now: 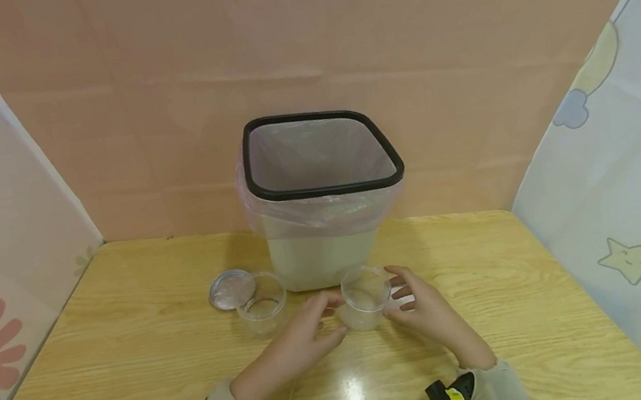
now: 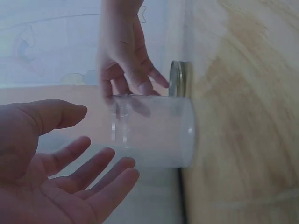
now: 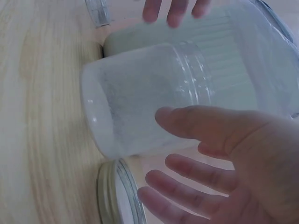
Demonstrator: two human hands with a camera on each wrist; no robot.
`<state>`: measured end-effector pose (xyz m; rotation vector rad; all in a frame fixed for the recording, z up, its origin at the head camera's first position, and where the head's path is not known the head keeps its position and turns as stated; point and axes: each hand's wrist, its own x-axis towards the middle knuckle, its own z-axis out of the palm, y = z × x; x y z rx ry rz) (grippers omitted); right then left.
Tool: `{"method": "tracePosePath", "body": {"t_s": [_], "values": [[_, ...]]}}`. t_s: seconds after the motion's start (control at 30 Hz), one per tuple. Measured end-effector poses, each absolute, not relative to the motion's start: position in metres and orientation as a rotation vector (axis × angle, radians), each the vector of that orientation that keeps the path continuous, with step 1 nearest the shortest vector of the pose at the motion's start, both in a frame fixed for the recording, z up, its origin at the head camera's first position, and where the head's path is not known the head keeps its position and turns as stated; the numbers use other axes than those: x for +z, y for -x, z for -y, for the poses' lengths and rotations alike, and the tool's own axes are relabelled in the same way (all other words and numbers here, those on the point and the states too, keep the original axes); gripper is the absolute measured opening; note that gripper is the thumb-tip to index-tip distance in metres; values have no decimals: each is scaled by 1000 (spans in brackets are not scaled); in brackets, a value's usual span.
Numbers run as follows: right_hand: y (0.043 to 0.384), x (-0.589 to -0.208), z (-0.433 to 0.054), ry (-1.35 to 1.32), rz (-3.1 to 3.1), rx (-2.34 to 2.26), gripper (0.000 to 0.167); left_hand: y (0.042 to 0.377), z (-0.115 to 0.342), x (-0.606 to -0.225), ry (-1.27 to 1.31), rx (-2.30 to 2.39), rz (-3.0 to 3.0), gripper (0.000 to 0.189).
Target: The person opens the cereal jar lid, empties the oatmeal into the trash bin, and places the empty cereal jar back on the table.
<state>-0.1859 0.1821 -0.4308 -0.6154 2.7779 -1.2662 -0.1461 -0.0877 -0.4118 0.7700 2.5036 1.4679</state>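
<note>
A clear plastic jar (image 1: 366, 297) stands upright and uncapped on the table between my two hands. My left hand (image 1: 306, 337) is at its left side, fingers spread and relaxed, with a gap to the jar in the left wrist view. At the jar's right side is my right hand (image 1: 430, 311), its thumb and fingers spread and loosely bent; the thumb overlaps the jar wall in the right wrist view. A round metal-rimmed lid (image 3: 117, 191) stands on edge beside this jar, partly behind my right fingers in the head view. Neither hand grips anything.
A second clear jar (image 1: 262, 305), also uncapped, stands left of my left hand. Behind it lies a silver lid (image 1: 228, 290). A pale bin (image 1: 322, 255) with a black rim and pinkish liner stands at the back, close behind the jars. Fabric panels (image 1: 604, 185) enclose the table.
</note>
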Motion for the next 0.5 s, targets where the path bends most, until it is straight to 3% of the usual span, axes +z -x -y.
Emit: {"method": "tracePosePath", "body": {"t_s": [0.3,0.5], "values": [[188,-420,-201,702,-2878,-1129,55,130,128,-381,-883,1069,-2975,25],[205,-417,-222,709,-2908,-986,47,144,171,-377,-1062,890,-3262,23]]}}
